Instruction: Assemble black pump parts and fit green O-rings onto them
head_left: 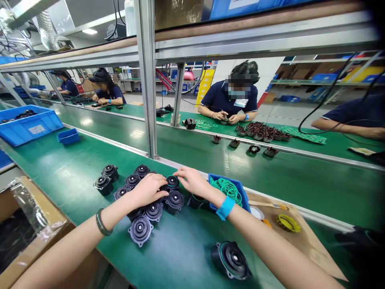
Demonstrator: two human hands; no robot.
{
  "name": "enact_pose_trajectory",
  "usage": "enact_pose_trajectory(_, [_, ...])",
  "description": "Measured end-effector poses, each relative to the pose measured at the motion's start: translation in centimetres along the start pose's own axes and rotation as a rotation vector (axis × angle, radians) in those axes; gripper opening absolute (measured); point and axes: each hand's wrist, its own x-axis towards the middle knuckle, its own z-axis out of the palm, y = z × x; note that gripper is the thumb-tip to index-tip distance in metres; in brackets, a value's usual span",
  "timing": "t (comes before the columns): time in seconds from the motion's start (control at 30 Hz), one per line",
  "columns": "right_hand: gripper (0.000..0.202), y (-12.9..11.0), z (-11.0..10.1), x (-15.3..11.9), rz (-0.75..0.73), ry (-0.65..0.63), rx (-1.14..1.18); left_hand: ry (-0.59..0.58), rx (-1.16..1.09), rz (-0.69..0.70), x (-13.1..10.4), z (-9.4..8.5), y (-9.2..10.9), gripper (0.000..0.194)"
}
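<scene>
A round black motor housing (172, 183) with a thin green rubber ring around its top stands at the back right of a cluster of similar housings. My left hand (152, 186) lies over the cluster, thumb apart from the curved fingers, fingertips at the left side of that housing. From the right, my right hand (192, 182) reaches its rim, fingers drawn together at the green ring. Grey-topped housings (141, 230) stand upright in front of my left hand. Another housing (197, 200) is partly hidden under my right wrist. Beside it sits a blue bin (245, 196) of loose green rings (227, 190).
A single housing (231, 259) stands near the front; two more (103, 184) stand left. A brown sheet (315, 245) holds a yellow tape roll (288, 223) and brush. A metal post (146, 80) rises behind the cluster. Co-workers (231, 96) sit across the bench. An open carton (51, 224) is at left.
</scene>
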Motion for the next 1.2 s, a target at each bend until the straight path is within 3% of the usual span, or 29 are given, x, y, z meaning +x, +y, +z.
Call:
enact_pose_trajectory(0.07, [0.024, 0.1, -0.2, -0.7, -0.056, -0.04, -0.02, -0.025, 0.055, 0.014, 0.2, 0.0, 0.3, 0.027])
enact_pose_trajectory(0.23, [0.025, 0.6, 0.2, -1.6, -0.129, -0.07, -0.085, -0.065, 0.138, -0.096, 1.3, 0.2, 1.3, 0.022])
enact_pose_trajectory(0.43, [0.014, 0.4, 1.3, -2.3, -0.032, 0.015, -0.147, -0.088, 0.184, -0.192, 3.8, 1.2, 1.8, 0.013])
enact_pose_trajectory(0.6, [0.026, 0.9, 0.7, -2.1, 0.058, 0.08, -0.097, -0.09, 0.151, -0.138, 5.3, 1.2, 0.5, 0.016])
enact_pose_trajectory(0.93, [0.021, 4.5, 0.0, 0.1, 0.094, 0.02, -0.019, -0.089, 0.123, -0.039, 6.0, 1.3, -0.2, 0.009])
enact_pose_trajectory(1.2, [0.019, 5.1, -0.2, -1.0, -0.046, 0.018, -0.088, -0.105, 0.144, -0.018, 6.4, 1.1, -0.1, 0.013])
